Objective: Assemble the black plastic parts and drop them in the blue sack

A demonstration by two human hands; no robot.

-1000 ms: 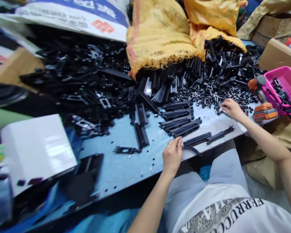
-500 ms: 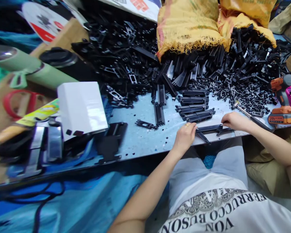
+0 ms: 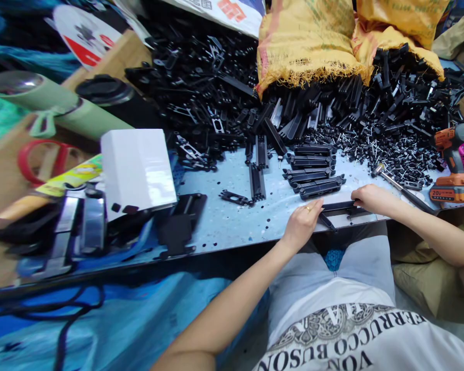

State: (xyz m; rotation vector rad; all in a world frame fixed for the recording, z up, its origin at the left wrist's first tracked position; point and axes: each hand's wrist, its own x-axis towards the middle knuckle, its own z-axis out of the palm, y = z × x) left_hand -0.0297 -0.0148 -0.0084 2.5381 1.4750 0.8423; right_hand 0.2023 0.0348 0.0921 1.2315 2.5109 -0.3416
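Between my two hands lies a long black plastic bar [image 3: 337, 206] near the table's front edge. My left hand [image 3: 304, 220], with a ring on one finger, pinches its left end. At the right end, the fingers of my right hand [image 3: 365, 198] are closed on the bar. Just below it a thinner black piece [image 3: 327, 222] slants toward the edge. Several similar black bars [image 3: 313, 175] lie stacked in a row just beyond my hands. The fingertips' exact contact is partly hidden.
A hammer [image 3: 400, 186] and an orange cordless drill [image 3: 454, 165] lie to the right. Screws [image 3: 382, 154] and black parts [image 3: 201, 77] heap at the back, under yellow sacks [image 3: 309, 41]. At left stand a white box [image 3: 139, 172] and a green bottle [image 3: 62, 100].
My hands have drawn slightly closer together along the bar, the left one shifting right. The camera view has turned a little; the other things stay in place.
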